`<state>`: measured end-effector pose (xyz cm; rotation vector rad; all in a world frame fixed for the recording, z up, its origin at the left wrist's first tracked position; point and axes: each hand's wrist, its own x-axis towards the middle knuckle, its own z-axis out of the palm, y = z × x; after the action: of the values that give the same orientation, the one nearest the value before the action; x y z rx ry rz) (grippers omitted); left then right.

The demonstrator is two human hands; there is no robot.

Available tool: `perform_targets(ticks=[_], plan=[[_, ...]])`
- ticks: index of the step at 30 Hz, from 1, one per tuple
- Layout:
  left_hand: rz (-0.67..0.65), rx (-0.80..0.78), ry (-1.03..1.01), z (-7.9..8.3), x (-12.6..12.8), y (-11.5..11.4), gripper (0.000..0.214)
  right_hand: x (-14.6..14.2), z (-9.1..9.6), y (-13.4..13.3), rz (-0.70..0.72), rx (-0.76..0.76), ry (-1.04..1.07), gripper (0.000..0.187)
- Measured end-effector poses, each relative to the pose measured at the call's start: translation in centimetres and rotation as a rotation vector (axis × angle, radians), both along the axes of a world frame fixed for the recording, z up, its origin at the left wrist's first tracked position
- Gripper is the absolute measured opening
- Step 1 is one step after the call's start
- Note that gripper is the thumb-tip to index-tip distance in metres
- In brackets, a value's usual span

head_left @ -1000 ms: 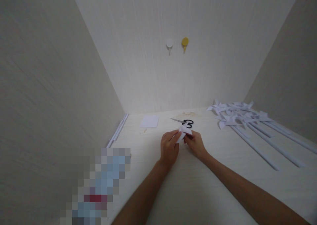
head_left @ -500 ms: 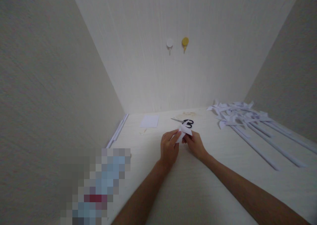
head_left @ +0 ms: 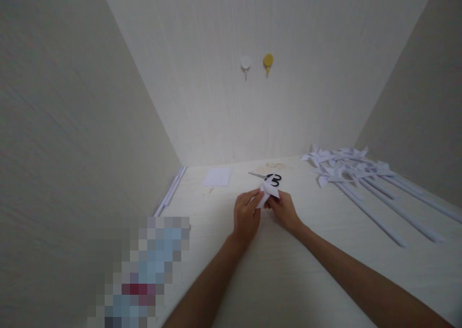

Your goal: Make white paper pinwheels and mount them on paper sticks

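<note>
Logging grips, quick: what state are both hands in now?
Left hand: closed, holding the folded white paper.
Right hand: closed, holding the same folded white paper.

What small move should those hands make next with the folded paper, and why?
Perhaps the left hand should steady the folded white paper while the right hand firms its folds near the middle. Both hands hold it, its pointed flaps stick out at different angles, and similar paper pinwheels lie to the right, beside rolled sticks.
</note>
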<state>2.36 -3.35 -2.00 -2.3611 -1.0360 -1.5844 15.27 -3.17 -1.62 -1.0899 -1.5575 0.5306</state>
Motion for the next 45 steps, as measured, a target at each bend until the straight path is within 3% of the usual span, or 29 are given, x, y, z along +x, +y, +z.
perform_targets(ticks=[5,12,21,31,45], plan=[[0.002,-0.035,-0.007,-0.09,-0.06,0.01,0.032,0.01,-0.1,0.15,0.01,0.008,-0.001,0.018],[-0.039,-0.007,0.017,0.05,0.03,-0.15,0.038,0.18,-0.2,0.18,-0.094,0.052,-0.017,0.011],[-0.021,-0.032,0.009,0.13,-0.03,-0.13,0.038,0.04,-0.44,0.28,-0.019,0.035,-0.03,0.017],[-0.052,-0.007,0.036,0.1,0.08,-0.22,0.036,0.18,-0.12,0.25,-0.085,0.068,-0.009,0.007],[-0.035,-0.014,-0.005,0.02,0.01,-0.04,0.036,0.11,-0.25,0.28,-0.031,0.049,-0.013,0.013]])
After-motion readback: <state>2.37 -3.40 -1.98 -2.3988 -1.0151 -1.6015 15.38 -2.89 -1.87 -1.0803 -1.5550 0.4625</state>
